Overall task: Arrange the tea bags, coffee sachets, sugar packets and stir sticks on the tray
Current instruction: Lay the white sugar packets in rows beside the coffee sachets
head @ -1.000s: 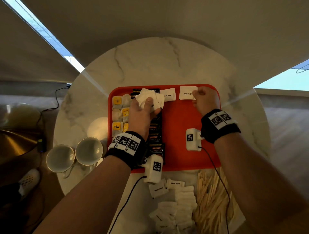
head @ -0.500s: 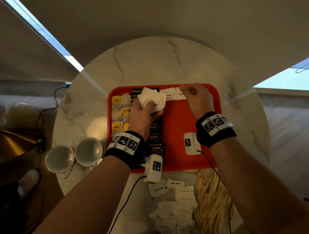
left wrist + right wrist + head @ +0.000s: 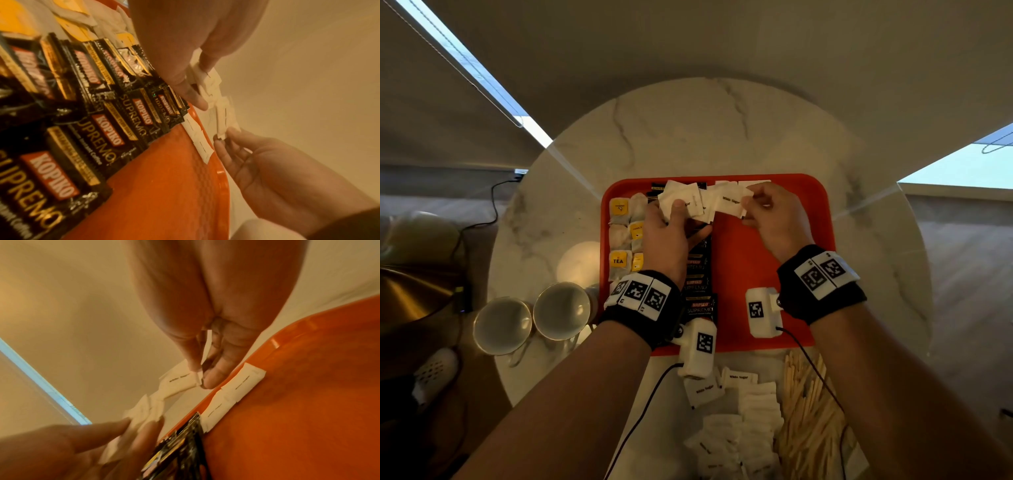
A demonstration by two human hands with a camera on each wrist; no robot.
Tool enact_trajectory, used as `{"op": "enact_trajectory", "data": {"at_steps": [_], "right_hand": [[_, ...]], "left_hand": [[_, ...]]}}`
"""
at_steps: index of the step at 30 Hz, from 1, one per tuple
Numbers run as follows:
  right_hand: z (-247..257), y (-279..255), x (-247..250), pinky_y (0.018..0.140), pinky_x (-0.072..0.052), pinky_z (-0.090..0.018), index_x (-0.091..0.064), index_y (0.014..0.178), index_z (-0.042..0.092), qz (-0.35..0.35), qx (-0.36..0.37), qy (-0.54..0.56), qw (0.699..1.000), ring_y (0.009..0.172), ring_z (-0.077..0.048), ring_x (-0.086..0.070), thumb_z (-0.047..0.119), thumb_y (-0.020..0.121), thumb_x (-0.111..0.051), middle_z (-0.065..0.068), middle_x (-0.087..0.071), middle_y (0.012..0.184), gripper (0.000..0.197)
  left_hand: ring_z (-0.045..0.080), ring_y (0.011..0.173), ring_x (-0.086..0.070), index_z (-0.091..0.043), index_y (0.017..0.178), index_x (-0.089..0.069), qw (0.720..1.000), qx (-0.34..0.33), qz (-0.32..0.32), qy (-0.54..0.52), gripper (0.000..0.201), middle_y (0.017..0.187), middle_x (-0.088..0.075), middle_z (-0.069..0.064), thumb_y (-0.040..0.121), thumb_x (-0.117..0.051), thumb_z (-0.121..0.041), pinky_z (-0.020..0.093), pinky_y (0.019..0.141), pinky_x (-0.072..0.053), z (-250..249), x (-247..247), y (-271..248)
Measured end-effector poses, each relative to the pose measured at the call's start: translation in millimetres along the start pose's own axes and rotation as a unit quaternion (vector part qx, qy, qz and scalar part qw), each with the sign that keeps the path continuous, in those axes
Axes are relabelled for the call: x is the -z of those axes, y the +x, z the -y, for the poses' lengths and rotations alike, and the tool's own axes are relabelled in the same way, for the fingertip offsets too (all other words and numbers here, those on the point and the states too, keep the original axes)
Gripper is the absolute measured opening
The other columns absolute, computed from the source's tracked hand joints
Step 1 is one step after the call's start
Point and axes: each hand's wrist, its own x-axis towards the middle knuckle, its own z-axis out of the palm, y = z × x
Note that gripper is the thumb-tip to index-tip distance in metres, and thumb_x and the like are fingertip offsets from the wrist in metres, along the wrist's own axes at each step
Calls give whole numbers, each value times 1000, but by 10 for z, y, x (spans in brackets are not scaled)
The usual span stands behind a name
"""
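**One sugar packet leaves the fan, bound for the row at the far rim**

On the left of the orange tray lie the tea bags, then the column of Kopiko coffee sachets. Above that column the left hand grips a fanned bunch of white sugar packets, thumb pressed on top. Just right of it, the right hand pinches one packet by its right end; its long axis runs left to right, its other end touching the fan. The row of laid packets sits straight beyond the right fingers, so I judge that hand the nearer one for placing.

The head view hides most of that row behind the hands; the right wrist view shows it hugging the far rim. Loose sugar packets and stir sticks wait on the worktop.
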Motion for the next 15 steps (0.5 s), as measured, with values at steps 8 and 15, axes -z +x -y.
{"op": "enact_trajectory", "data": {"at_steps": [8, 15], "right_hand": [[-117, 311, -31, 81, -44, -24, -66, 123, 11, 9, -30, -220, 975, 105, -19, -63, 17, 100, -57, -7, -69, 118, 25], [39, 264, -85, 82, -50, -26, -67, 116, 15, -60, -24, -176, 982, 99, -15, -64, 38, 95, -65, 0, -69, 110, 31]], "left_hand": [[29, 105, -70, -13, 116, -54, 999, 9, -37, -1, 11, 115, -66, 12, 106, -49, -17, 31, 71, -61, -15, 24, -2], [33, 111, -68, -11, 116, -56, 999, 42, -22, -27, 17, 122, -64, 15, 101, -49, -6, 34, 75, -62, -22, -1, -30]]}}
